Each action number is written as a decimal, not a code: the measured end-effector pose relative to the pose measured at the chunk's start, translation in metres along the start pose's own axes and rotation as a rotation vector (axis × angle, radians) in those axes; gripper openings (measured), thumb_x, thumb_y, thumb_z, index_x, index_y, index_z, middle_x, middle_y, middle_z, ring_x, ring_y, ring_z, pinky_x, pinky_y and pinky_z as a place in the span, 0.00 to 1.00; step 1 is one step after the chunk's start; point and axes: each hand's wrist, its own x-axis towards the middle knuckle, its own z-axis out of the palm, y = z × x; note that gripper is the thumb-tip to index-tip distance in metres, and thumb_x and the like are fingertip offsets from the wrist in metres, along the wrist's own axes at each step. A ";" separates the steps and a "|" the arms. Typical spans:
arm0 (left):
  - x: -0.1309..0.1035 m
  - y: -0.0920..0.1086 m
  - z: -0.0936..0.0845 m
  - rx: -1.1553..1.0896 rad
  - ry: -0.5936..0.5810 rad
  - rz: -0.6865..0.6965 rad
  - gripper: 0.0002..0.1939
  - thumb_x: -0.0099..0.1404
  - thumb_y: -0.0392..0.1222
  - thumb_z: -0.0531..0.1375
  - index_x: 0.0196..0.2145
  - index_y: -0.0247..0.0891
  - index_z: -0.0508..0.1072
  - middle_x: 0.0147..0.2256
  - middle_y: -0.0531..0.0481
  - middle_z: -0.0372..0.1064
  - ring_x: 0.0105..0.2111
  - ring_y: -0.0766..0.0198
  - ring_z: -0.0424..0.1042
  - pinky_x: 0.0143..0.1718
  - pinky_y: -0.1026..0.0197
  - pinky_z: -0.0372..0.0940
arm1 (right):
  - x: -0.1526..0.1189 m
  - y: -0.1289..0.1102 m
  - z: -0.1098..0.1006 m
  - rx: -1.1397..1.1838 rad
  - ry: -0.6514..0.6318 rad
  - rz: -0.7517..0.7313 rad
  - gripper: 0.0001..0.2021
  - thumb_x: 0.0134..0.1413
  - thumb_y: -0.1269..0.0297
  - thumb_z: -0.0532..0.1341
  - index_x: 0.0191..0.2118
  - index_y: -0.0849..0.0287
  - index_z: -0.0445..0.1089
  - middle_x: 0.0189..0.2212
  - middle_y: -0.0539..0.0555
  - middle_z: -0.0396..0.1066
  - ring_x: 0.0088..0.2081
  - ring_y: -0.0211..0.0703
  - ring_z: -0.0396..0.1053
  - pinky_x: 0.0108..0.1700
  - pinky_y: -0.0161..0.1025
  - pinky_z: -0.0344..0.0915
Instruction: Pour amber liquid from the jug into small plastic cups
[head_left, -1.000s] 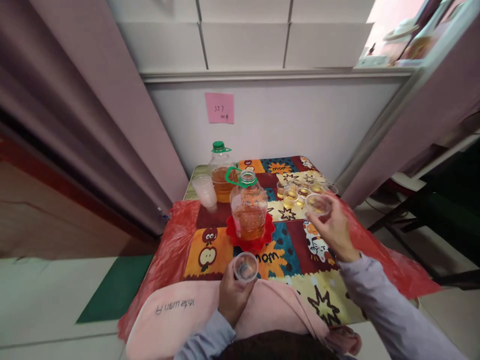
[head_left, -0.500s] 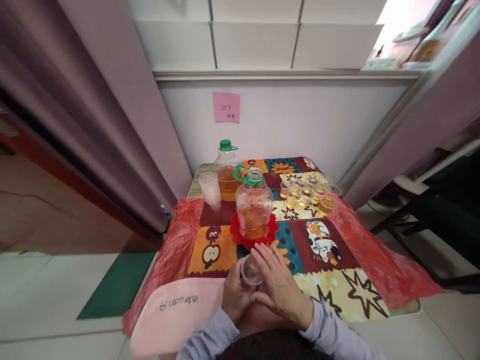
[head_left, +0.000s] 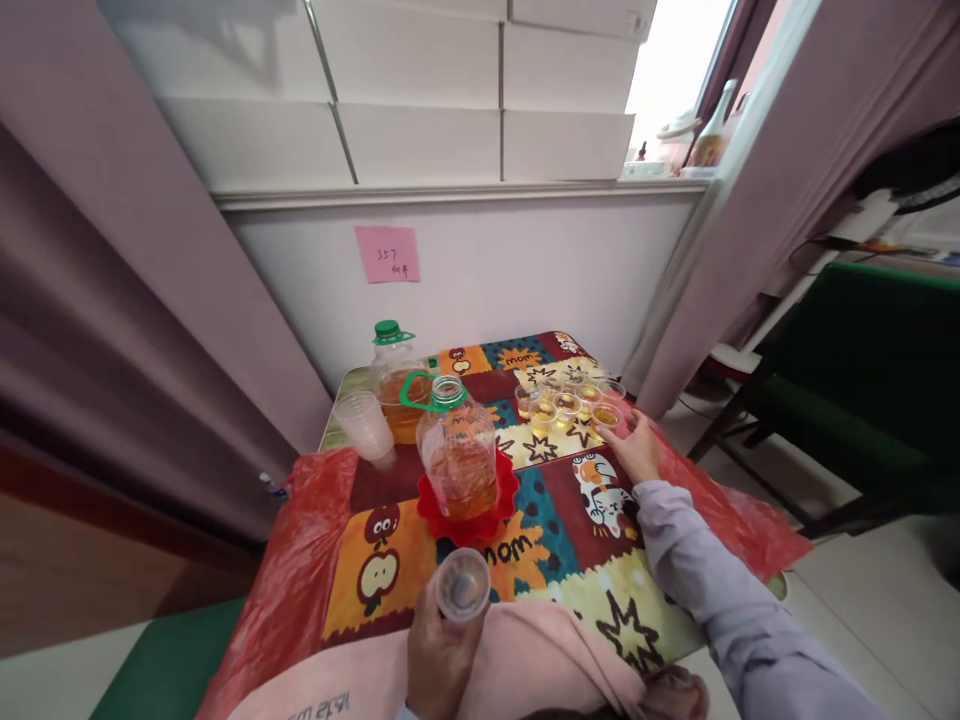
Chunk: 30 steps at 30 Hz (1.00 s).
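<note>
My left hand (head_left: 442, 650) is wrapped round a clear plastic cup (head_left: 463, 585) near the front of the table, its mouth turned up toward me. Reaching out to the right, my right hand (head_left: 637, 447) has its thumb and fingers about the nearest right-hand cup (head_left: 606, 416) of a group holding yellowish liquid. That cup stands at the edge of the group. In the middle, an uncapped jug (head_left: 459, 465) with a green handle, partly filled with amber liquid, stands in a red scalloped dish (head_left: 508, 490).
A second jug (head_left: 401, 400) with a green cap stands behind, beside a stack of plastic cups (head_left: 364, 425). A patterned cloth (head_left: 555, 480) and red plastic sheeting (head_left: 292, 540) cover the table. To the right is a dark green chair (head_left: 862, 370).
My right hand has left the cup in my left hand and stretched to the filled cups at the right. The view has turned right. My left hand still holds its cup.
</note>
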 end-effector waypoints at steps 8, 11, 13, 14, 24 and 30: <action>0.001 -0.008 -0.003 0.042 0.021 0.053 0.29 0.62 0.60 0.69 0.53 0.39 0.79 0.48 0.37 0.84 0.47 0.44 0.85 0.49 0.46 0.80 | 0.007 0.008 0.020 0.003 -0.016 -0.017 0.37 0.37 0.31 0.69 0.43 0.61 0.75 0.40 0.72 0.82 0.42 0.70 0.79 0.49 0.65 0.72; -0.002 -0.009 -0.001 0.041 0.026 0.079 0.29 0.62 0.61 0.69 0.53 0.39 0.79 0.48 0.36 0.84 0.48 0.43 0.84 0.50 0.45 0.80 | 0.001 0.003 0.013 0.035 0.002 -0.051 0.33 0.39 0.32 0.70 0.41 0.58 0.75 0.37 0.69 0.82 0.39 0.70 0.80 0.45 0.64 0.74; -0.005 -0.009 0.002 0.017 0.057 0.072 0.30 0.63 0.63 0.68 0.54 0.39 0.78 0.49 0.36 0.83 0.49 0.44 0.84 0.52 0.44 0.79 | -0.003 -0.005 0.006 0.073 -0.015 -0.097 0.30 0.41 0.34 0.71 0.41 0.55 0.76 0.36 0.65 0.83 0.38 0.66 0.81 0.43 0.60 0.76; -0.006 -0.008 0.003 0.000 0.078 0.067 0.30 0.64 0.63 0.67 0.55 0.39 0.78 0.50 0.36 0.83 0.50 0.44 0.83 0.54 0.44 0.78 | -0.006 -0.012 0.001 0.110 -0.043 -0.122 0.29 0.42 0.35 0.72 0.42 0.55 0.76 0.36 0.63 0.84 0.38 0.64 0.81 0.42 0.58 0.77; -0.005 -0.010 -0.003 0.007 -0.014 0.099 0.28 0.65 0.56 0.68 0.57 0.39 0.76 0.52 0.36 0.82 0.52 0.46 0.83 0.52 0.49 0.79 | -0.036 -0.187 -0.041 0.644 -0.633 -0.075 0.33 0.46 0.48 0.79 0.57 0.55 0.76 0.57 0.61 0.81 0.57 0.59 0.80 0.60 0.54 0.75; -0.007 -0.008 -0.001 -0.049 0.007 0.057 0.29 0.65 0.59 0.68 0.57 0.39 0.78 0.53 0.36 0.82 0.52 0.45 0.83 0.52 0.47 0.80 | -0.041 -0.263 -0.036 0.691 -0.801 -0.127 0.33 0.43 0.55 0.80 0.56 0.56 0.76 0.54 0.60 0.83 0.55 0.57 0.81 0.61 0.56 0.75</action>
